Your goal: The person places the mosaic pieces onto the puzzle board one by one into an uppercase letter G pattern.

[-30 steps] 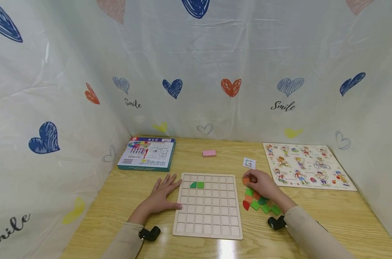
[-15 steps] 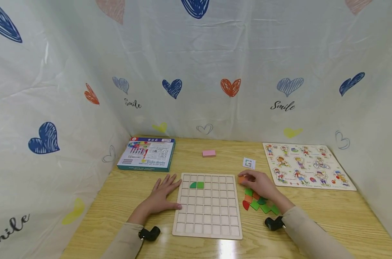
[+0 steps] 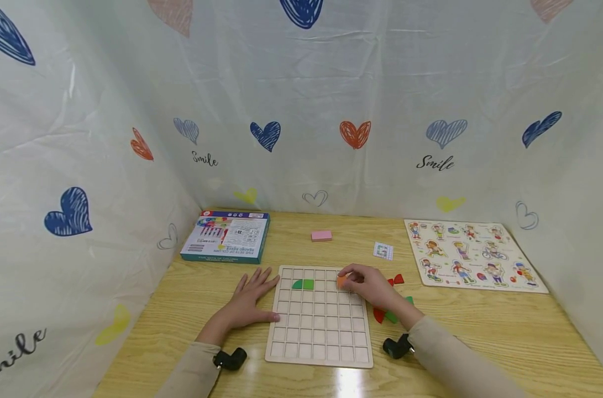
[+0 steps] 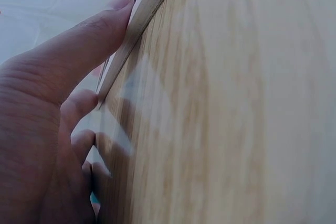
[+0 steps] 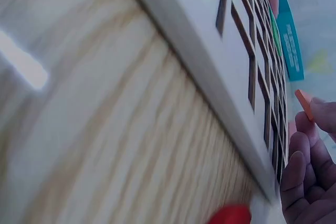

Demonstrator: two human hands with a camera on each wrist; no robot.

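Orange flat tile (image 3: 341,281) | pinched by right hand (image 3: 368,287) | left hand (image 3: 248,301) flat

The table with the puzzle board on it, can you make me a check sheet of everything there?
Surface: wooden table, with glare near the front edge.
Job's things: wooden grid board with two green pieces in its second row; orange piece held over the board's upper right; loose red and green pieces right of the board.
Clutter: game box, pink block, small card, picture puzzle.
Hands: left hand rests flat, thumb against the board's left edge; right hand pinches the orange piece.
Cables: nothing seen.
Surroundings: white sheet printed with hearts.
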